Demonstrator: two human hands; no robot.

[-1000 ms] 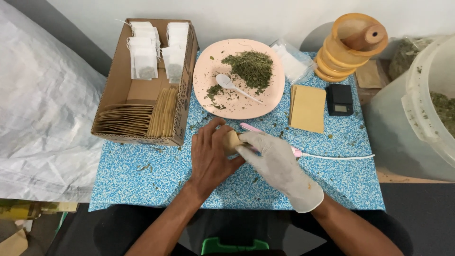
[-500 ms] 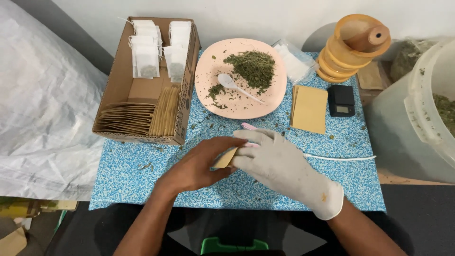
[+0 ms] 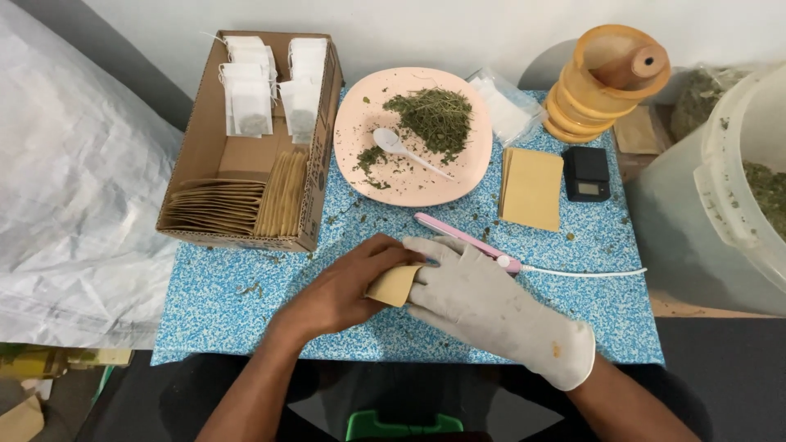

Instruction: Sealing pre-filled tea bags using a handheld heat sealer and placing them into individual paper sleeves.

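Now the envelope (image 3: 394, 285) is lying lower and flatter than half a second ago, close to the mat (image 3: 246, 315) near its front edge; a second ago both hands were holding it further back, over the sealer (image 3: 467, 241). That pink tool is now lying uncovered just behind the hands, so the envelope is probably clear of it and being pressed or folded flat.

The left hand (image 3: 348, 286) is curling around the envelope's left side, thumb on top, fingers partly closed and gripping it. The gloved right hand (image 3: 479, 299) is lying mostly open, its fingers extended and overlapping the envelope's right edge, pressing rather than pinching.

Behind, toward the back edge, a plate (image 3: 360, 115) of dried herb with a spoon (image 3: 391, 142) is sitting beside a carton (image 3: 209, 147) at the back left corner.
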